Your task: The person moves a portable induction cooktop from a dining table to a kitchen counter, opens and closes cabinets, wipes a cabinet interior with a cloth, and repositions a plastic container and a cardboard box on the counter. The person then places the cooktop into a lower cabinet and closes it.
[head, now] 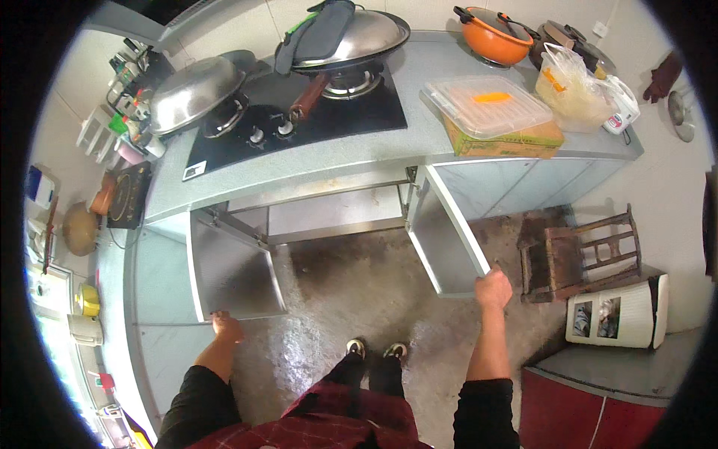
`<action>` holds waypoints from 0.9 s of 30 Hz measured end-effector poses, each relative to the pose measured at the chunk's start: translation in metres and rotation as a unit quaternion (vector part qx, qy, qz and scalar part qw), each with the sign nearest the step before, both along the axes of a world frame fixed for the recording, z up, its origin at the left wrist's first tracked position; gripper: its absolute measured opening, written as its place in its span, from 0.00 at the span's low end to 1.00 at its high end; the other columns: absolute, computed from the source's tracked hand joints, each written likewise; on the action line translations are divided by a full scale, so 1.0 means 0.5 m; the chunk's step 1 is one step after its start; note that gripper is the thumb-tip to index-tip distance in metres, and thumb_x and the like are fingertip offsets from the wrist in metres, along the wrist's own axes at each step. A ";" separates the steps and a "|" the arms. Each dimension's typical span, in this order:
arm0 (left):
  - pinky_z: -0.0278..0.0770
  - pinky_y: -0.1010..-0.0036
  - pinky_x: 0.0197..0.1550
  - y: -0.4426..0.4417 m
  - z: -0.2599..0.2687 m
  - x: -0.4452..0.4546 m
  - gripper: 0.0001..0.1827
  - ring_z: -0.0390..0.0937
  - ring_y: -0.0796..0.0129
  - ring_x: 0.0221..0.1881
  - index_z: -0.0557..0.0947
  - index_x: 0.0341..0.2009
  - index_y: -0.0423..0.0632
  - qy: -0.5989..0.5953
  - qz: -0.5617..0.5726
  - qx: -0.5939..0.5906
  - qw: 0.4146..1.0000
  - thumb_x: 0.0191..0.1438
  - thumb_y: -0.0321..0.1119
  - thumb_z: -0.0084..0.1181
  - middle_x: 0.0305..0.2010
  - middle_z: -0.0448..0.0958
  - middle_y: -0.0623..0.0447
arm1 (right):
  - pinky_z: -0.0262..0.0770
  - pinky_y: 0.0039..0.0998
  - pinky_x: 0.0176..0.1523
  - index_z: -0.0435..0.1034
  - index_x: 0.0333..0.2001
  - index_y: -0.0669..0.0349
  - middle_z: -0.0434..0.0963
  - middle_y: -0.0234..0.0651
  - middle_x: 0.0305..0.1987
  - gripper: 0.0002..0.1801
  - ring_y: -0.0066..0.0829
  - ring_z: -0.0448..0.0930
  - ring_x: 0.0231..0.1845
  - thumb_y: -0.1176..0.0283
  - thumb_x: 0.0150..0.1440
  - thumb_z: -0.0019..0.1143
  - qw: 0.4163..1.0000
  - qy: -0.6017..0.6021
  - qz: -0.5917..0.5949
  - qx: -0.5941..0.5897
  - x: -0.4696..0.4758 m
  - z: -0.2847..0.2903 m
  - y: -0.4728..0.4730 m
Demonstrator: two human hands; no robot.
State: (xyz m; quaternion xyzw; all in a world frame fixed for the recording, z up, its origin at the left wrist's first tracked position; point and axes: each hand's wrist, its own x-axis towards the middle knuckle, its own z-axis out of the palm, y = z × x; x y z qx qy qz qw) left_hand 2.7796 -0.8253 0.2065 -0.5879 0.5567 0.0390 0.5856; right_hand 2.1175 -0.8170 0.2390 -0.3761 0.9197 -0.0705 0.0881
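My left hand (226, 326) grips the free edge of the left cabinet door (233, 272), which is swung out from the counter. My right hand (493, 288) is closed around the outer edge of the right cabinet door (446, 247), swung out on the other side. Between the two doors, the cabinet interior (336, 216) shows a pale panel behind a metal front rail. Directly above is a black glass gas hob (359, 118) with two knobs. A domed-lid wok (196, 92) sits on its left burner, and another lidded wok (364, 42) on the right one.
Dark oven mitts (325, 33) lie on the right wok's lid. Farther right stand an orange pot (496, 39), a plastic container (488, 104) on a carton (505, 140), and a plastic bag (572, 92). A wooden chair (566, 258) is on the concrete floor (348, 292) at right.
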 end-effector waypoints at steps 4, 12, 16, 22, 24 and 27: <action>0.48 0.59 0.66 0.015 -0.022 0.097 0.34 0.55 0.54 0.66 0.74 0.56 0.51 0.010 -0.010 0.004 1.000 0.46 0.56 0.54 0.64 0.62 0.46 | 0.76 0.42 0.43 0.73 0.38 0.61 0.79 0.47 0.34 0.17 0.47 0.80 0.39 0.68 0.42 0.62 1.000 -0.017 0.004 0.025 0.010 0.032 0.004; 0.48 0.58 0.67 -0.013 -0.066 0.181 0.33 0.52 0.53 0.68 0.70 0.60 0.52 0.019 0.037 0.002 0.999 0.49 0.48 0.54 0.67 0.57 0.45 | 0.76 0.42 0.44 0.73 0.40 0.62 0.79 0.47 0.38 0.21 0.47 0.79 0.41 0.66 0.42 0.66 1.000 -0.005 -0.012 0.004 0.000 0.014 -0.002; 0.54 0.57 0.66 -0.012 -0.075 0.096 0.33 0.54 0.51 0.67 0.67 0.61 0.52 0.168 0.115 -0.077 0.976 0.51 0.48 0.52 0.67 0.56 0.44 | 0.76 0.42 0.44 0.73 0.38 0.62 0.79 0.48 0.37 0.17 0.47 0.79 0.41 0.68 0.43 0.63 1.000 0.010 -0.017 0.001 0.012 0.039 -0.008; 0.59 0.58 0.64 0.092 -0.172 0.003 0.33 0.59 0.51 0.65 0.70 0.60 0.57 0.326 0.123 -0.001 0.937 0.50 0.54 0.51 0.64 0.64 0.48 | 0.76 0.43 0.44 0.72 0.38 0.62 0.79 0.45 0.40 0.21 0.46 0.79 0.43 0.63 0.43 0.67 0.999 -0.005 -0.008 0.052 0.011 0.040 -0.021; 0.59 0.60 0.64 0.087 -0.126 -0.099 0.33 0.61 0.50 0.64 0.72 0.58 0.55 0.370 0.131 0.011 0.920 0.48 0.56 0.51 0.62 0.65 0.45 | 0.75 0.43 0.44 0.72 0.38 0.63 0.79 0.46 0.39 0.20 0.46 0.79 0.43 0.64 0.43 0.66 0.998 -0.009 -0.011 0.064 -0.015 0.006 -0.006; 0.59 0.61 0.64 0.127 -0.160 -0.126 0.35 0.61 0.50 0.63 0.72 0.58 0.52 0.450 0.171 0.015 0.876 0.48 0.57 0.52 0.62 0.66 0.44 | 0.76 0.42 0.41 0.72 0.36 0.65 0.79 0.46 0.36 0.15 0.47 0.79 0.40 0.69 0.45 0.64 1.000 -0.009 0.016 0.016 -0.007 0.010 0.015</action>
